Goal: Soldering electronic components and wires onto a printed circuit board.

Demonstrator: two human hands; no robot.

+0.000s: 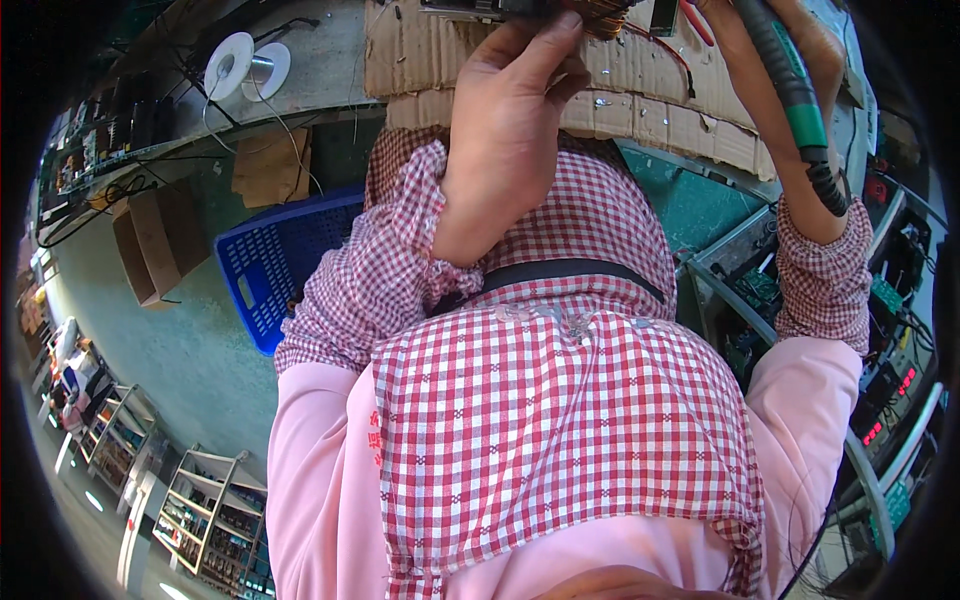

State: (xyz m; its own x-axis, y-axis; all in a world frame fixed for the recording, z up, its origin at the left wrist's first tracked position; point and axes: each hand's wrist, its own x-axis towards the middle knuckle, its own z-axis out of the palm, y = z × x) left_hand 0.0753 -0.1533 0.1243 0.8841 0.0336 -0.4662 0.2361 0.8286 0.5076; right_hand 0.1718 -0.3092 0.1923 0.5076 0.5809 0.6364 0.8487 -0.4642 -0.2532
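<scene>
At the top edge my left hand (515, 125) is closed, thumb and fingers pinched at a dark electronic assembly (470, 8) with a copper-wire coil (605, 18). The upper part of that assembly is cut off by the frame. My right hand (822, 55) grips a soldering iron (800, 110) with a black and green handle, its cord trailing back over my wrist. The iron's tip is out of view. Between my hands lies a thin red and black wire (672, 58). Worn corrugated cardboard (420, 60) covers the bench under the work.
A solder wire spool (232, 65) stands on the bench at left. Below it hang cables and an open cardboard box (160, 245). A blue plastic basket (265, 270) sits beside my left arm. Racks with green circuit boards (885, 295) and red-lit displays stand close on the right.
</scene>
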